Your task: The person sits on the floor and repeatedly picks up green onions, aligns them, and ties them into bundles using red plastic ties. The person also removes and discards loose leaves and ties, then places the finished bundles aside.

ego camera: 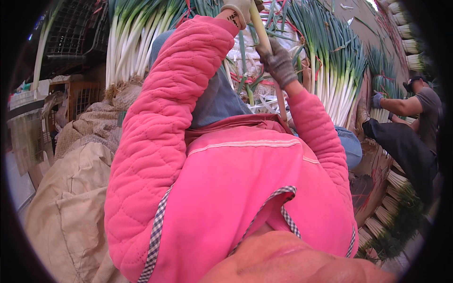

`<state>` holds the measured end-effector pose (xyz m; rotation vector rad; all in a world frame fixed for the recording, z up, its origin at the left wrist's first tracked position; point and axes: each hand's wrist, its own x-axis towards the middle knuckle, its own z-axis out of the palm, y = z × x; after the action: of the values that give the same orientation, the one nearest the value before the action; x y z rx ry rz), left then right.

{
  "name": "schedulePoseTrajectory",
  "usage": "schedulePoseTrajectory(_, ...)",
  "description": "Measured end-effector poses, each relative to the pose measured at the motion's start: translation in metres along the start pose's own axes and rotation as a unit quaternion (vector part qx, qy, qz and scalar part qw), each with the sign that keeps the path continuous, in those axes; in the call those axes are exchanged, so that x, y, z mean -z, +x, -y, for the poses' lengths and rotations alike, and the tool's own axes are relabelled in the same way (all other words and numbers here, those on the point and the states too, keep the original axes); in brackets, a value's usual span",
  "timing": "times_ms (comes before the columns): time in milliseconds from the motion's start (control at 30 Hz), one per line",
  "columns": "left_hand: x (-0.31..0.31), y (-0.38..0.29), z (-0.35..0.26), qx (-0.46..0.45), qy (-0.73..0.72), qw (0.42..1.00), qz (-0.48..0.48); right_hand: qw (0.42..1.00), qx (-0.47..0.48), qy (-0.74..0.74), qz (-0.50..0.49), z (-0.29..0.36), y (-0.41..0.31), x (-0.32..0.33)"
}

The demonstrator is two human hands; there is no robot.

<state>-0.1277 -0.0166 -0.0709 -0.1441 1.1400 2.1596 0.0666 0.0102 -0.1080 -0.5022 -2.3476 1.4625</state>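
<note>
At the top edge, my left hand [239,9], in a cream knit glove, is closed around a thick green onion stalk [261,30]; part of this hand is cut off by the frame. My right hand [279,62], in a grey-brown knit glove, grips the pale lower part of the same stalk. The stalk slants between both hands. Beyond them lies white plastic sheeting [244,49] with loose green leaves and red ties. Long green onions [132,46] lie in a row at the left, roots towards me, and more green onions [332,67] are at the right.
A black plastic crate [69,35] stands at the upper left, and beige sacking [74,184] lies beside me. At the right, a person [421,109] in a grey shirt and gloves handles an onion bundle [384,88]. Several more bundles [393,208] lie at the lower right.
</note>
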Motion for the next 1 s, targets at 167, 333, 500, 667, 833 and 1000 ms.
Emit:
schedulePoseTrajectory(167,-0.003,-0.009,0.000,0.013,0.054,0.994,0.094,0.975,-0.164,0.141,0.057,0.013,0.050,-0.005)
schedulePoseTrajectory(333,0.003,-0.002,0.002,-0.035,0.076,0.995,0.057,0.957,-0.268,-0.001,0.110,-0.030,0.002,-0.007)
schedulePoseTrajectory(500,0.018,0.031,-0.008,-0.079,0.081,0.993,-0.043,0.965,-0.221,-0.091,0.104,-0.070,-0.060,-0.004)
schedulePoseTrajectory(667,0.035,0.053,-0.030,-0.106,-0.016,0.994,-0.031,0.985,-0.134,0.048,0.098,-0.060,-0.096,0.014)
schedulePoseTrajectory(833,0.037,0.050,-0.051,-0.093,-0.165,0.980,0.066,0.757,-0.262,0.497,0.332,-0.027,-0.105,0.047)
schedulePoseTrajectory(1000,0.043,0.045,-0.049,-0.053,-0.180,0.970,0.152,0.866,-0.247,0.352,0.256,-0.036,-0.094,0.031)
